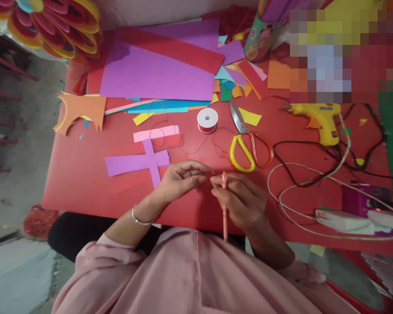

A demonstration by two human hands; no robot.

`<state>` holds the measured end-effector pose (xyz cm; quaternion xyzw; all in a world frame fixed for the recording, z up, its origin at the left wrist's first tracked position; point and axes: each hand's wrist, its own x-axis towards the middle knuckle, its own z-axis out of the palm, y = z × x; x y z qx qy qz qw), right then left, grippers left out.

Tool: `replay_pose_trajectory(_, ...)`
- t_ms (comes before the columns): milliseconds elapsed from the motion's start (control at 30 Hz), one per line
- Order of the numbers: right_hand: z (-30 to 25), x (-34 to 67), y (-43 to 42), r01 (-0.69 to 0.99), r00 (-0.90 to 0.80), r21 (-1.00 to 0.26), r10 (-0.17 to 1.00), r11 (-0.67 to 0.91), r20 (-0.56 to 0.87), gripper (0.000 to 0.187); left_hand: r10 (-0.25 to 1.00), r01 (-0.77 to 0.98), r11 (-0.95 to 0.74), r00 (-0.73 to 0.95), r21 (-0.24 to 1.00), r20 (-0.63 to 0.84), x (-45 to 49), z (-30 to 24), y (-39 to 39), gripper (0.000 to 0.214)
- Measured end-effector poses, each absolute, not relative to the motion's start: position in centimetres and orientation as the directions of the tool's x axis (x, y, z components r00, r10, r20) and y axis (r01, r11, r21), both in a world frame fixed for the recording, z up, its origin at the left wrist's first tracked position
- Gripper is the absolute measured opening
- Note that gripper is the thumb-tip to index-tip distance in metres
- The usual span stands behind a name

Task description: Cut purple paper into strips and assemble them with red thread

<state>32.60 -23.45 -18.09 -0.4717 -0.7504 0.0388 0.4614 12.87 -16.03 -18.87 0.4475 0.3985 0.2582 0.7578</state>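
Observation:
My right hand (240, 198) is closed round a pink pencil (225, 213), which stands nearly upright with its pointed end at the top. Close beside it, my left hand (185, 176) has its thumb and fingers curled together; anything between the fingertips is too small to make out. Beyond the hands stands a white spool of red thread (207, 118), with loose thread trailing over the red table (85, 187). Scissors (245, 135) with one yellow and one red handle lie beyond my right hand. Crossed purple paper strips (131, 164) and a pink paper strip (157, 133) lie beyond my left.
Purple sheets (157, 65) with a red strip (173, 50) lie at the back, paper scraps beside them. At right are a yellow glue gun (327, 124), looping cables and a white power strip (347, 222). A paper flower (52, 26) stands back left, a decorated can (258, 39) back right.

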Motion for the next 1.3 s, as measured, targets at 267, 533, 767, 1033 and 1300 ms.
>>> replay_pose_trajectory(267,-18.5,32.6,-23.8,0.631,-0.070,-0.576,0.777,0.520,0.625,0.030,0.768,-0.014,0.405,0.549,0.914,-0.331,13.0,-19.4,-16.0,0.035)
replay_pose_trajectory(533,-19.6,32.0,-23.0,0.617,0.045,-0.761,0.957,0.200,0.288,0.017,0.789,0.363,0.099,0.539,0.927,-0.295,13.3,-18.5,-15.7,0.020)
replay_pose_trajectory(767,-20.3,31.8,-22.5,0.560,-0.007,-0.819,0.990,0.121,0.141,0.012,0.830,0.531,-0.233,0.546,0.815,-0.118,13.3,-18.5,-15.9,0.017)
replay_pose_trajectory(1033,-20.5,32.0,-21.5,0.537,0.019,-0.842,0.998,0.043,0.063,0.007,0.681,0.520,-0.647,0.724,0.557,0.115,11.1,-20.2,-15.9,0.024)
replay_pose_trajectory(1300,-20.5,32.2,-21.4,0.578,0.014,-0.815,0.998,0.044,0.064,0.008,0.483,0.414,-0.834,0.868,0.366,0.118,10.4,-20.7,-15.8,0.031)
